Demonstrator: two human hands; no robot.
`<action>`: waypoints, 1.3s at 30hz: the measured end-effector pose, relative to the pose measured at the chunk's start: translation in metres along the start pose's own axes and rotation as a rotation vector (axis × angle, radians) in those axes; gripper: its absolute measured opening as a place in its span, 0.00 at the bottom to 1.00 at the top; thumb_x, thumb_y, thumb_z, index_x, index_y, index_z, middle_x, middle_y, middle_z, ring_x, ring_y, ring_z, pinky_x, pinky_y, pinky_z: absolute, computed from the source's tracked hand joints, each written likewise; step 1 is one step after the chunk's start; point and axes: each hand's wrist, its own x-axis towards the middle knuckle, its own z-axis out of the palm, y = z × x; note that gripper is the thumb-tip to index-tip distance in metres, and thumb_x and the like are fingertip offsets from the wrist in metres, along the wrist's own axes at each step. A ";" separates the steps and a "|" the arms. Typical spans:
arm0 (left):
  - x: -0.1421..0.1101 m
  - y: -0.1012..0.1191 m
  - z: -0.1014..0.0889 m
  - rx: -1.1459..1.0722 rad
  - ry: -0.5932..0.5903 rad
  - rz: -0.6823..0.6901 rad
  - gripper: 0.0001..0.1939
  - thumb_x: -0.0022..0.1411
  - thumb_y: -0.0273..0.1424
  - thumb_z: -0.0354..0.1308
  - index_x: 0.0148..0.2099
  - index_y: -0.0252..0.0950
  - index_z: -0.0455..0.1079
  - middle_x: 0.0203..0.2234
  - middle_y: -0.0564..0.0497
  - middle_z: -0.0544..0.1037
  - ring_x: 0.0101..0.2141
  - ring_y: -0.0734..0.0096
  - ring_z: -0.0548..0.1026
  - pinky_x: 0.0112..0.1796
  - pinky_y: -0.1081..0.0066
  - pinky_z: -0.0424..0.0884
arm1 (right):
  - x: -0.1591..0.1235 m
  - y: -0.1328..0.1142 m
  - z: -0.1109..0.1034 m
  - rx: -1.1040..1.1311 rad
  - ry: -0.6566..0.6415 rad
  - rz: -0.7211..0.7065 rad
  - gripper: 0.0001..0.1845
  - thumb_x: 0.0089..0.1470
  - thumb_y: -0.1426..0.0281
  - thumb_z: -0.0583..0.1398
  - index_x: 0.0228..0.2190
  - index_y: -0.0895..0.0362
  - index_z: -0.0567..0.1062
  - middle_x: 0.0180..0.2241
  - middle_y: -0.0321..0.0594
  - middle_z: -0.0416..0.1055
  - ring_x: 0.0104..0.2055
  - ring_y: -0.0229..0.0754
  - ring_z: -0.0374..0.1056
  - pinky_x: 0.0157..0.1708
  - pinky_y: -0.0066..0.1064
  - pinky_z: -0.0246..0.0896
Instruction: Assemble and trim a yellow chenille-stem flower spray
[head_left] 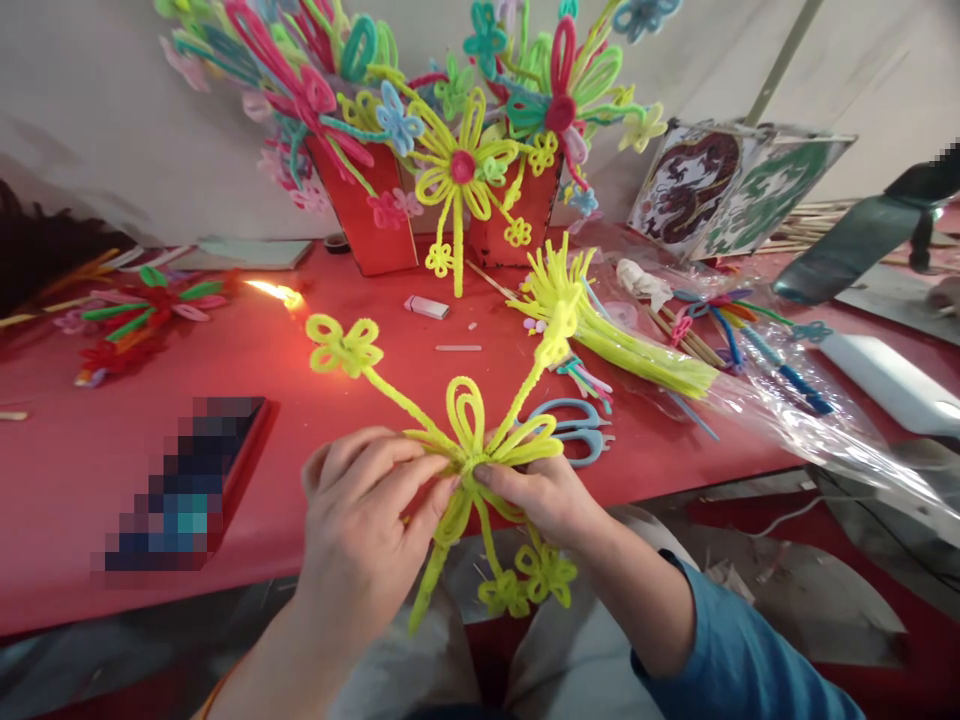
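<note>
While the left hand (367,500) pinched the middle of the fuzzy yellow flower (469,465) between thumb and fingers, the right hand (551,495) held it from the other side, thumb pressed on its centre. Both hands kept close together, and the flower was over the near edge of the red counter (45,480). Right of the flower lay blue scissors (597,442), with a bundle of yellow stems (637,355) farther behind it. A phone (180,490) lay to its left; beyond it stood red containers (367,215) of colourful flowers.
</note>
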 end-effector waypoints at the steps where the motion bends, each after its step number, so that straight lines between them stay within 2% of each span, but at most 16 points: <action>1: -0.001 0.002 0.002 0.002 0.003 -0.021 0.03 0.54 0.27 0.58 0.34 0.39 0.70 0.28 0.49 0.75 0.35 0.59 0.70 0.37 0.56 0.63 | 0.000 0.001 0.000 -0.015 -0.007 -0.015 0.09 0.47 0.67 0.60 0.32 0.57 0.74 0.32 0.38 0.73 0.38 0.44 0.68 0.39 0.33 0.63; 16: -0.007 0.011 0.012 0.045 0.089 -0.116 0.04 0.53 0.27 0.58 0.33 0.38 0.72 0.28 0.47 0.77 0.36 0.57 0.70 0.38 0.55 0.64 | 0.000 -0.001 0.000 -0.112 0.021 -0.037 0.08 0.48 0.67 0.59 0.31 0.58 0.74 0.28 0.38 0.71 0.35 0.43 0.68 0.36 0.32 0.63; 24: -0.007 0.014 0.015 -0.060 0.084 -0.201 0.02 0.55 0.28 0.56 0.31 0.38 0.70 0.28 0.49 0.75 0.35 0.61 0.70 0.36 0.58 0.67 | -0.001 0.003 0.000 -0.093 0.019 -0.065 0.08 0.48 0.67 0.59 0.31 0.56 0.74 0.30 0.38 0.72 0.36 0.43 0.68 0.38 0.33 0.63; 34: -0.008 0.016 0.017 -0.084 0.093 -0.216 0.03 0.55 0.27 0.56 0.29 0.37 0.69 0.26 0.48 0.75 0.34 0.61 0.70 0.36 0.58 0.68 | 0.000 0.001 0.002 -0.082 0.024 -0.054 0.06 0.48 0.67 0.59 0.27 0.57 0.73 0.29 0.38 0.71 0.34 0.42 0.67 0.37 0.33 0.63; 39: -0.008 0.014 0.012 -0.113 0.080 -0.188 0.02 0.55 0.27 0.56 0.30 0.39 0.69 0.27 0.49 0.75 0.36 0.61 0.69 0.37 0.59 0.67 | 0.002 -0.002 0.005 -0.045 0.010 -0.085 0.06 0.47 0.68 0.59 0.27 0.57 0.73 0.28 0.38 0.71 0.34 0.42 0.67 0.36 0.33 0.63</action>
